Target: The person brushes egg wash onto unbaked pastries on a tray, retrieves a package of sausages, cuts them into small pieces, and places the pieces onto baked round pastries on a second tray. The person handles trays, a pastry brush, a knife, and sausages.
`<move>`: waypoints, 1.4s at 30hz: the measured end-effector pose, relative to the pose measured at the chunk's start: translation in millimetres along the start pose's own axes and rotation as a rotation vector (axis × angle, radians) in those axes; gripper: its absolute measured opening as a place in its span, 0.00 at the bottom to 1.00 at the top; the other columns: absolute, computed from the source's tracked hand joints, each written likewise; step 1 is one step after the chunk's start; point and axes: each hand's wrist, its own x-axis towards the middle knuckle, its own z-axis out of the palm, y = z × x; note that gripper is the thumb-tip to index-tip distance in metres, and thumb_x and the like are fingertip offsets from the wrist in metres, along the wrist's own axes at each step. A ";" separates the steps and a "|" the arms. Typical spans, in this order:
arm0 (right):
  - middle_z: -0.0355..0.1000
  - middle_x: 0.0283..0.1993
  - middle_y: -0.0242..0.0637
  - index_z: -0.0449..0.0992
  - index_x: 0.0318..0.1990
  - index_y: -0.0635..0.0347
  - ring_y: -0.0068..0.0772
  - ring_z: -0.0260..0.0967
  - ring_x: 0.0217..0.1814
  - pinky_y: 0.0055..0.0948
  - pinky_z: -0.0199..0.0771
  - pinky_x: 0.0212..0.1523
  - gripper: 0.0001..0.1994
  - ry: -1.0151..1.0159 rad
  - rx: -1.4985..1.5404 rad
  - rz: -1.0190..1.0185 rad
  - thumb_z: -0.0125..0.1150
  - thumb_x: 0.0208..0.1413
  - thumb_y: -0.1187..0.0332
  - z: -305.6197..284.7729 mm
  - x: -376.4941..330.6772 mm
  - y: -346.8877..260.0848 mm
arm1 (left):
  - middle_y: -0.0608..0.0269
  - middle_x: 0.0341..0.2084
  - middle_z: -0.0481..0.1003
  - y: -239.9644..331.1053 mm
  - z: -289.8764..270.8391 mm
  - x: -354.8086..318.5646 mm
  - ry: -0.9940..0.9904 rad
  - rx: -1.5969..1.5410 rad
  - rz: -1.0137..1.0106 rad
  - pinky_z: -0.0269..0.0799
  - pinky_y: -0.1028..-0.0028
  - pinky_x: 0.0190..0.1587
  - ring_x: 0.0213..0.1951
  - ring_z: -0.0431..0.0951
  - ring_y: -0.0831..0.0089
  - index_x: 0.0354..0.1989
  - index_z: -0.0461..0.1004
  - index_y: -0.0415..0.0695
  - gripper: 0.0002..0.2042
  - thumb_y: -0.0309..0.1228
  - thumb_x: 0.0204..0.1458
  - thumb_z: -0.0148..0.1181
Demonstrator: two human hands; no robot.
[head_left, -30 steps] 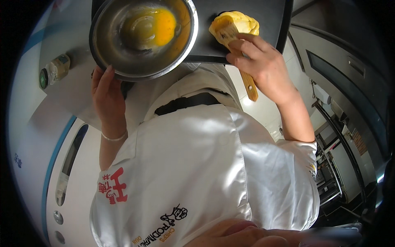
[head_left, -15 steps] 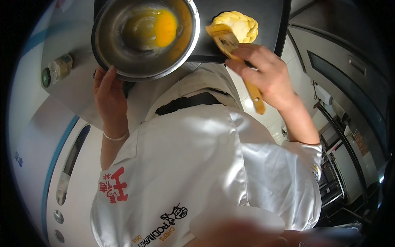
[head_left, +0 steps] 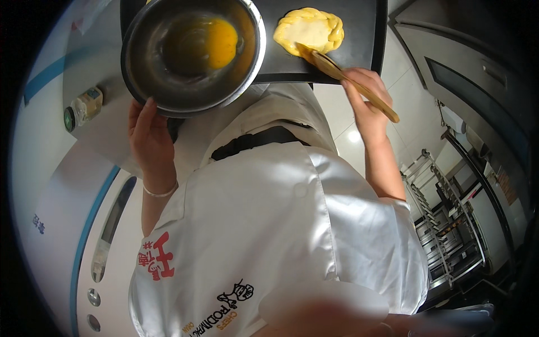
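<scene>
My left hand (head_left: 150, 137) grips the near rim of a metal bowl (head_left: 257, 39), its thumb over the edge. Yellow beaten egg (head_left: 220, 45) lies pooled inside that bowl, which is tipped a little. In my right hand (head_left: 368, 101) is a pastry brush (head_left: 337, 73) with a flat wooden handle, fingers closed round it. The brush's bristles touch the near edge of a round piece of dough (head_left: 309, 31) with a braided, glossy yellow border and a paler middle. This dough rests on a dark baking tray (head_left: 359, 50), right of the bowl.
A small jar (head_left: 84, 108) with a green lid stands on the surface at the left. Beyond the tray on the right are a metal cabinet (head_left: 466, 78) and a wheeled rack (head_left: 443, 224). A sliver of something yellow shows at the tray's far left corner.
The brush has turned and moved from the dough's left side to its near edge, its handle now pointing right. Bowl, tray and dough sit slightly further left in view.
</scene>
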 end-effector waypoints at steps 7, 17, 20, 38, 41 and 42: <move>0.76 0.42 0.40 0.79 0.37 0.64 0.33 0.74 0.41 0.27 0.76 0.41 0.08 -0.170 0.105 -0.002 0.66 0.47 0.80 -35.2 2.4 4.0 | 0.59 0.39 0.77 -2.1 25.5 -1.1 0.100 0.029 -0.025 0.71 0.74 0.48 0.42 0.77 0.73 0.45 0.72 0.40 0.08 0.24 0.59 0.51; 0.75 0.43 0.37 0.80 0.40 0.63 0.32 0.71 0.46 0.28 0.72 0.46 0.07 -0.092 0.217 0.147 0.64 0.52 0.75 -74.8 33.0 60.7 | 0.60 0.39 0.77 -3.2 30.1 -7.2 0.073 0.058 -0.030 0.71 0.74 0.48 0.42 0.77 0.74 0.44 0.71 0.40 0.08 0.24 0.58 0.52; 0.74 0.43 0.37 0.79 0.41 0.65 0.30 0.73 0.44 0.26 0.74 0.47 0.08 0.075 0.348 0.222 0.63 0.54 0.74 -80.3 35.3 55.9 | 0.62 0.39 0.77 -6.2 30.5 -9.9 0.092 0.060 -0.059 0.70 0.74 0.48 0.42 0.76 0.75 0.44 0.72 0.42 0.08 0.25 0.58 0.53; 0.74 0.36 0.35 0.75 0.38 0.64 0.26 0.74 0.34 0.25 0.76 0.34 0.07 -0.125 0.395 0.064 0.65 0.53 0.74 37.8 47.8 -73.3 | 0.67 0.57 0.61 -14.2 46.1 -21.9 0.001 0.172 -0.030 0.59 0.79 0.54 0.49 0.66 0.82 0.27 0.70 0.43 0.06 0.24 0.55 0.61; 0.75 0.35 0.41 0.73 0.42 0.66 0.25 0.75 0.31 0.21 0.79 0.35 0.07 -0.053 0.632 0.279 0.59 0.58 0.73 17.8 65.1 -69.7 | 0.69 0.41 0.76 -16.8 42.9 -18.7 0.009 0.225 0.035 0.63 0.76 0.54 0.45 0.73 0.80 0.48 0.73 0.42 0.11 0.28 0.58 0.56; 0.76 0.35 0.42 0.73 0.42 0.66 0.26 0.76 0.31 0.22 0.79 0.35 0.08 -0.085 0.699 0.394 0.58 0.59 0.72 11.4 71.8 -64.8 | 0.69 0.40 0.76 -14.5 46.4 -18.2 0.033 0.183 0.001 0.64 0.78 0.53 0.44 0.73 0.81 0.47 0.73 0.42 0.10 0.28 0.57 0.57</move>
